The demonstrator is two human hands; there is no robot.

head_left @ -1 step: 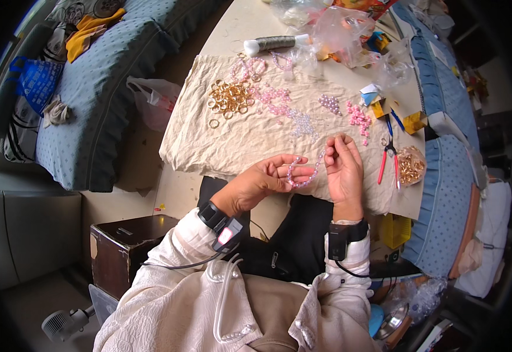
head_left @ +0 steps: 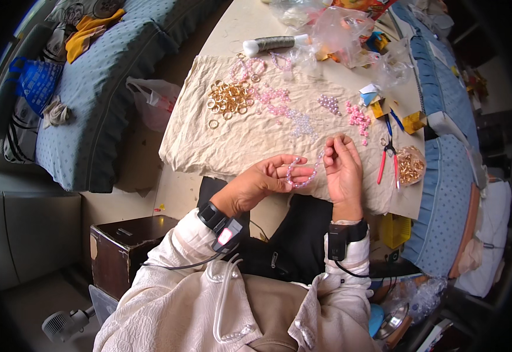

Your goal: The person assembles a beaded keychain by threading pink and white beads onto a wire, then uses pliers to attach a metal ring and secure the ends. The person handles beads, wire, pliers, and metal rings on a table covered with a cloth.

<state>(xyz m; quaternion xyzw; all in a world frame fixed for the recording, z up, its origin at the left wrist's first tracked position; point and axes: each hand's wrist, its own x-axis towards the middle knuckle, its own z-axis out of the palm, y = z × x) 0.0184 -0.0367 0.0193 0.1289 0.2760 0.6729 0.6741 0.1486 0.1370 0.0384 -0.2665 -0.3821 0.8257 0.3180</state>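
My left hand (head_left: 264,180) is cupped palm-up over the near edge of a beige cloth (head_left: 209,149) and holds a curved strand of pink beads (head_left: 298,178). My right hand (head_left: 344,167) sits just to its right, fingertips pinching the strand's upper end. Farther back on the cloth lie a pile of gold rings (head_left: 230,97), pink beads (head_left: 274,100), clear beads (head_left: 301,123), small purple beads (head_left: 328,104) and another pink heap (head_left: 358,117). Both wrists wear black bands.
Red-handled pliers (head_left: 385,159) and a bag of gold rings (head_left: 410,166) lie right of my right hand. A grey thread spool (head_left: 273,43) and crumpled plastic bags (head_left: 338,29) sit at the back. Blue cushions (head_left: 103,88) flank the left, a dark wooden box (head_left: 127,246) stands below.
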